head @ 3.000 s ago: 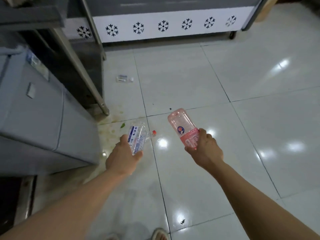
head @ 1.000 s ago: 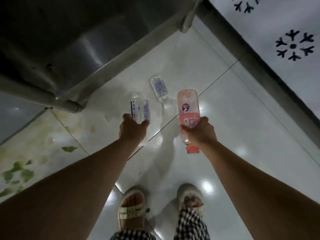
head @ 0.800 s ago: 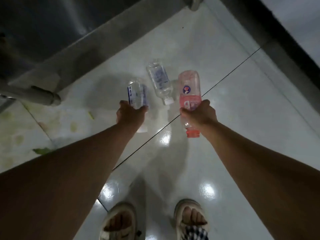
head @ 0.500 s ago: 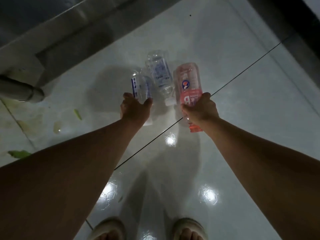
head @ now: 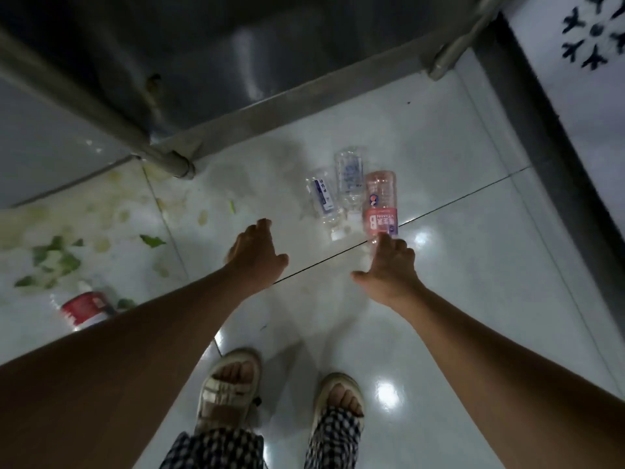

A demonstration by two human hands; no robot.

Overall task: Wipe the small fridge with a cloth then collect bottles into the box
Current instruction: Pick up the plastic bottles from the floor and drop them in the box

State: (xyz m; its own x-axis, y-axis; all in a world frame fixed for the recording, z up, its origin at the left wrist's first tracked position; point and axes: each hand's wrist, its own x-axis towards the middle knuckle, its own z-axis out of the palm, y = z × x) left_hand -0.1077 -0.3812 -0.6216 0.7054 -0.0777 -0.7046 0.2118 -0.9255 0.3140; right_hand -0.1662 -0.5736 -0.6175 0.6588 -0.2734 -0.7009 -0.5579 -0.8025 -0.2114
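Three empty bottles lie side by side on the white tiled floor: a clear bottle with a blue label [head: 323,199] on the left, a second clear bottle [head: 349,179] in the middle and a pink bottle [head: 380,204] on the right. My left hand [head: 257,253] hovers open to the left and short of them, holding nothing. My right hand [head: 389,265] is open just below the pink bottle, fingertips at its neck end. A red-labelled bottle [head: 86,306] lies at the left, partly behind my left forearm. No box or cloth is in view.
A steel table leg [head: 162,157] and its lower rail [head: 304,106] run along the far side of the bottles. Green vegetable scraps [head: 54,262] and stains litter the left tiles. A white cabinet with snowflake marks [head: 588,62] stands at the right. My sandalled feet [head: 230,387] are below.
Both hands have let go of their bottles, which now lie on the floor beside the third one. The hands have drawn back and opened. The view has pulled back, showing the red-labelled bottle.
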